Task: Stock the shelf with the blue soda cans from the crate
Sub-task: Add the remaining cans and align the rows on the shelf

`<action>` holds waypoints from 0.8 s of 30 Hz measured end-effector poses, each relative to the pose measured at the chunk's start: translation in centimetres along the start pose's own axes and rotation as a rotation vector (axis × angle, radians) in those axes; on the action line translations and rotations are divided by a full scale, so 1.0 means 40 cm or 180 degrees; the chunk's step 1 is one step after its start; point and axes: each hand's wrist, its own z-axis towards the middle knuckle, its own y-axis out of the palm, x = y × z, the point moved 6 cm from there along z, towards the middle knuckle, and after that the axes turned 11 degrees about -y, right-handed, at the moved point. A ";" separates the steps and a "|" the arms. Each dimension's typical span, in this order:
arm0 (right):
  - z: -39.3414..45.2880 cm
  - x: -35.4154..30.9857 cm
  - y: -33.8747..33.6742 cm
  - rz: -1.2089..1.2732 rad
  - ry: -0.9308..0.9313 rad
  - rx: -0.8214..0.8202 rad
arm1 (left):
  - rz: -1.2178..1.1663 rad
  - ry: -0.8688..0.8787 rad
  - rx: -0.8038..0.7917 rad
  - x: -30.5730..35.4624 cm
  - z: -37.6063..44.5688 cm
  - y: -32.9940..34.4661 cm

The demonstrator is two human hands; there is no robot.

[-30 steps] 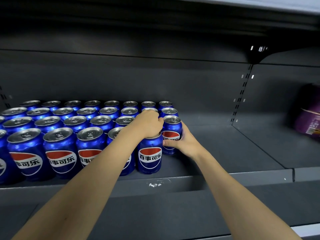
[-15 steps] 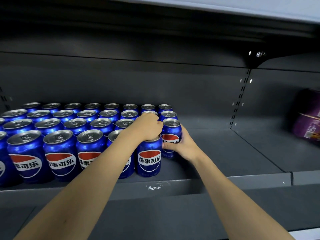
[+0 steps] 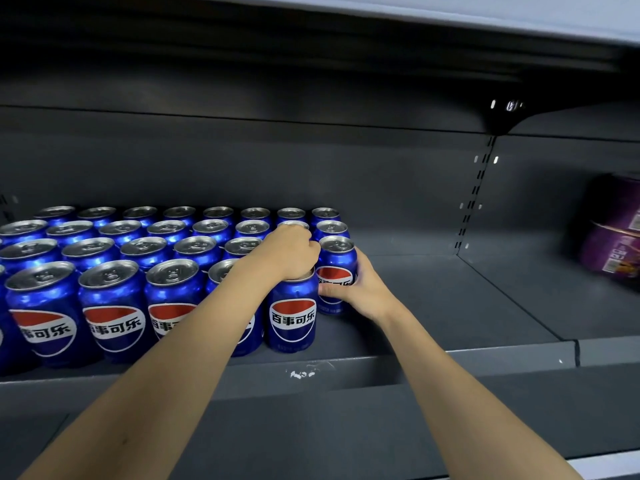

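Several rows of blue soda cans (image 3: 114,306) stand on the dark grey shelf (image 3: 450,306), filling its left half. My left hand (image 3: 287,252) grips the top of the front-row can (image 3: 292,317) at the right end of the block, covering its lid. Just behind and to the right, my right hand (image 3: 360,289) holds the side of another blue can (image 3: 336,261), which stands upright at the right end of the second row. The crate is out of view.
Right of the cans the shelf floor is bare up to a slotted upright (image 3: 474,202). Purple packages (image 3: 613,230) sit in the neighbouring bay at the far right. Another shelf (image 3: 311,36) overhangs closely above. The front lip (image 3: 381,368) runs below the cans.
Both hands stay on the same two cans. The right-hand can has slid slightly back and in against the block; the view has shifted a little.
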 end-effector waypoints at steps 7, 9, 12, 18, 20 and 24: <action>-0.005 -0.017 0.006 -0.0001 0.0027 -0.0150 | 0.0137 0.0014 0.0074 0.001 -0.008 -0.011; -0.015 -0.013 0.008 0.0011 0.0280 -0.0099 | 0.0136 0.0088 0.0260 0.003 -0.016 -0.030; -0.035 -0.030 0.010 -0.0038 0.0290 -0.0096 | 0.0001 0.0079 0.0353 0.000 -0.038 -0.063; -0.104 -0.100 -0.005 -0.0611 0.0008 0.0233 | 0.0127 -0.0074 0.0363 -0.059 -0.123 -0.095; -0.124 -0.115 -0.001 -0.0686 -0.0063 0.0264 | 0.0048 -0.0238 0.0540 -0.088 -0.170 -0.103; -0.169 -0.153 0.035 -0.0852 -0.0237 0.0261 | 0.0220 -0.0592 0.0945 -0.145 -0.274 -0.115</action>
